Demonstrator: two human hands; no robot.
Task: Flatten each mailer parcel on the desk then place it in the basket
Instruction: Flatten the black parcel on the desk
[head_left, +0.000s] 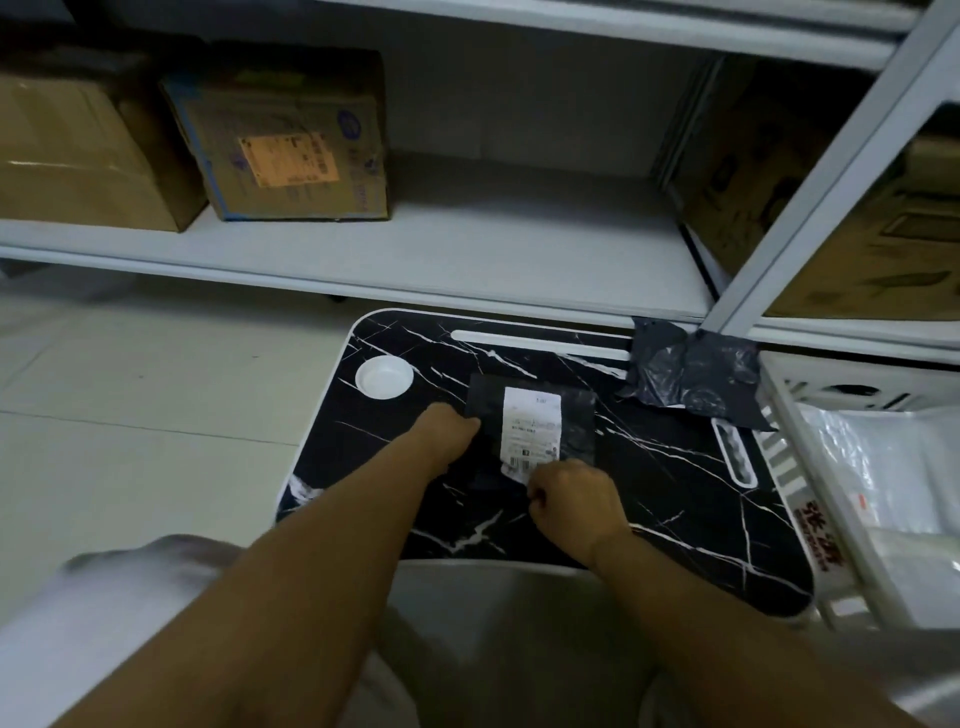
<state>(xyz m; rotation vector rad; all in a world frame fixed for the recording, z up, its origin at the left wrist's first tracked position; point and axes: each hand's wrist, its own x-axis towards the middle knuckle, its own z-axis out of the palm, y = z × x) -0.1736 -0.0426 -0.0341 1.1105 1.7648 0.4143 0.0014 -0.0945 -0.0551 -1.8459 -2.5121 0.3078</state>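
I see counter (649, 467): glossy black marble-look top, white veins, smooth white plastic rim. Round cup recess (384, 378) looks smooth white plastic. Mailer parcel (576, 421) under my hands: matt black plastic film, slightly creased; label (531, 431) matt white paper, printed. Second mailer (691, 371): crumpled dark plastic film, shinier on folds. Basket (789, 467): white slatted plastic; clear glossy plastic bags (872, 467) inside. Cardboard boxes (280, 135): matt brown, rough. Shelf (467, 249): smooth painted metal, I think. Floor (130, 395): pale tile, slight sheen.

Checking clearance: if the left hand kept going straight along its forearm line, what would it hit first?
The left hand already touches the black mailer at its left edge. Pushing on, it would likely just slide across the mailer's white label.
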